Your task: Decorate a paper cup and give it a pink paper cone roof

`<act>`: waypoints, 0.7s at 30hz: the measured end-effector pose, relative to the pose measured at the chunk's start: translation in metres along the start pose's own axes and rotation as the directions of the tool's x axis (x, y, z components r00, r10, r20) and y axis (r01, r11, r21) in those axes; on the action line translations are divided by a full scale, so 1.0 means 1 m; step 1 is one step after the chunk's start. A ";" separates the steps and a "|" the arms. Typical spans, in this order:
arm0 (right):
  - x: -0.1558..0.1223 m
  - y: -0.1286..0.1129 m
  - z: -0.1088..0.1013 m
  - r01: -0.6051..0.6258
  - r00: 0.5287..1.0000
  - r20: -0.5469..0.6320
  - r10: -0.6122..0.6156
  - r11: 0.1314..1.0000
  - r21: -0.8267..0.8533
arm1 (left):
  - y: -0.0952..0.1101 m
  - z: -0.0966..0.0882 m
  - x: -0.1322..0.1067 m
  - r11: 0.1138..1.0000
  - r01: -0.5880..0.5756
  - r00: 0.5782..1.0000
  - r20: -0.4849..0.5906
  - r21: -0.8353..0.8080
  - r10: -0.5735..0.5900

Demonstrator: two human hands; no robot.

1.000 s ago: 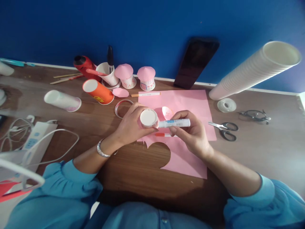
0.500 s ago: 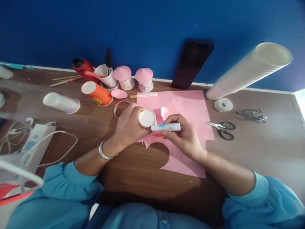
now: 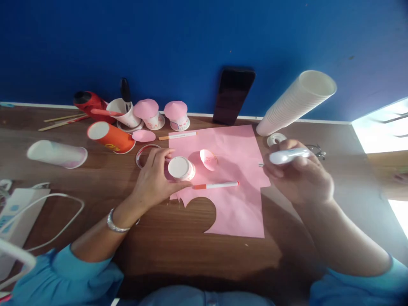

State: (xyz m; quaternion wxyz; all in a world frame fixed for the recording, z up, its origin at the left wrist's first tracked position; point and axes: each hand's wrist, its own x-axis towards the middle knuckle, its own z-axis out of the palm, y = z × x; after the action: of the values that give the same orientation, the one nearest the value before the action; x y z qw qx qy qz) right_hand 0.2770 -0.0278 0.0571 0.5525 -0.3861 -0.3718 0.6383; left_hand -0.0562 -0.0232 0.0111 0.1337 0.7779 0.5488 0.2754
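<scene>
An upside-down white paper cup stands on pink paper. Around its near left side, my left hand is open, thumb and fingers apart and very close to the rim; whether they touch it I cannot tell. Off to the right, my right hand, blurred, is closed on a glue stick held above the table. It hides most of the scissors. A red-capped white marker lies just in front of the cup. Behind it rests a small curled pink paper piece.
Two small cups with pink cone roofs, one nearer the middle, stand by the wall. Left of them are a pen cup and an orange cup. A phone and a tall cup stack lean at the back. A power strip lies left.
My right hand has carried the glue stick away to the right, over the scissors. The cup now stands on the pink paper, and my left hand's fingers have loosened around it.
</scene>
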 end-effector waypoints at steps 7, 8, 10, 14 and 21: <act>-0.026 0.008 -0.022 -0.090 0.995 0.048 0.091 0.996 -0.025 | -0.004 -0.042 -0.012 0.995 -0.075 0.997 0.022 0.070 0.074; -0.027 0.008 -0.024 -0.073 0.996 0.042 0.074 0.997 -0.026 | -0.008 -0.047 -0.018 0.992 -0.066 0.998 0.033 0.104 0.063; -0.026 0.003 -0.030 -0.013 1.000 0.000 0.013 0.999 -0.031 | -0.018 -0.053 -0.032 0.994 -0.032 0.998 0.047 0.100 0.028; -0.023 -0.007 -0.038 0.033 0.999 -0.038 -0.035 0.999 -0.041 | -0.031 -0.054 -0.056 0.992 0.023 0.991 0.128 0.120 -0.038; -0.017 0.008 -0.015 -0.081 0.991 0.112 0.079 0.997 0.013 | -0.034 -0.047 -0.069 0.991 0.080 0.975 0.198 0.111 -0.101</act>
State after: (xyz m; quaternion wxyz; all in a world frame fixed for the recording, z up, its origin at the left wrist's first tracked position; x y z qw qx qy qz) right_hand 0.2887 -0.0447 0.0447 0.5081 -0.3596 -0.3809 0.6837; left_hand -0.1267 -0.0793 0.0118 0.1617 0.7818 0.5806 0.1597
